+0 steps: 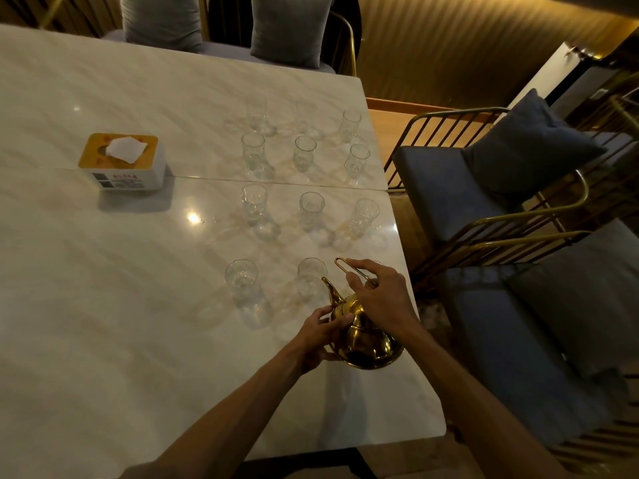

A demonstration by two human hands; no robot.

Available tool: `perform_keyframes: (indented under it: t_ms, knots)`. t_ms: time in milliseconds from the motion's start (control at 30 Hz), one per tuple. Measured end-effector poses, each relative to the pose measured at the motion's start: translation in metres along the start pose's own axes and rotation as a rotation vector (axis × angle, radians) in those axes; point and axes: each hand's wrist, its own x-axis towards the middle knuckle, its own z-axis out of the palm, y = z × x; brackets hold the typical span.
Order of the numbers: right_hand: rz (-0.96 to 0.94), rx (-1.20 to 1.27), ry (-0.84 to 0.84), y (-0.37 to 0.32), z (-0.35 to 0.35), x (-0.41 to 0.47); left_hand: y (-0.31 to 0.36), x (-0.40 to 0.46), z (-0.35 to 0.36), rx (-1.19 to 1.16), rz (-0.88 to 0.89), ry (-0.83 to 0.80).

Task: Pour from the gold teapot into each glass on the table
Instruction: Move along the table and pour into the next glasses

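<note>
The gold teapot [363, 344] is near the table's right edge, tilted with its spout [331, 292] toward the near middle glass [311, 278]. My right hand [382, 299] grips the thin wire handle [342, 266] above the pot. My left hand [320, 335] holds the pot's body by the lid. Several clear glasses stand in rows of three on the marble table [138, 305], among them the near left glass [241, 283] and the middle-row glass [311, 210]. A third near glass is largely hidden behind my right hand.
A white tissue box [122, 165] with a wooden top sits at the left. Gold-framed chairs with blue cushions [484, 202] stand along the table's right edge, and grey cushions [290, 29] lie beyond the far side.
</note>
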Motion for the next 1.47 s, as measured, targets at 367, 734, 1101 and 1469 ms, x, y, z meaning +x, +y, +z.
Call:
perform_keyframes:
  t_ms: [367, 734, 1101, 1469]
  knots:
    - [-0.027, -0.020, 0.014, 0.001, 0.001, 0.001, -0.002, 0.000, 0.001, -0.003, 0.001, -0.008]
    - [-0.048, 0.039, 0.052, 0.002, 0.003, -0.007, -0.008, 0.002, -0.002, 0.005, 0.028, -0.015]
    - [-0.030, 0.200, 0.168, 0.015, 0.008, -0.029, 0.001, -0.009, -0.008, 0.073, 0.143, -0.002]
    - [-0.071, 0.312, 0.277, -0.001, 0.015, -0.042, 0.013, -0.027, -0.020, 0.148, 0.382, 0.052]
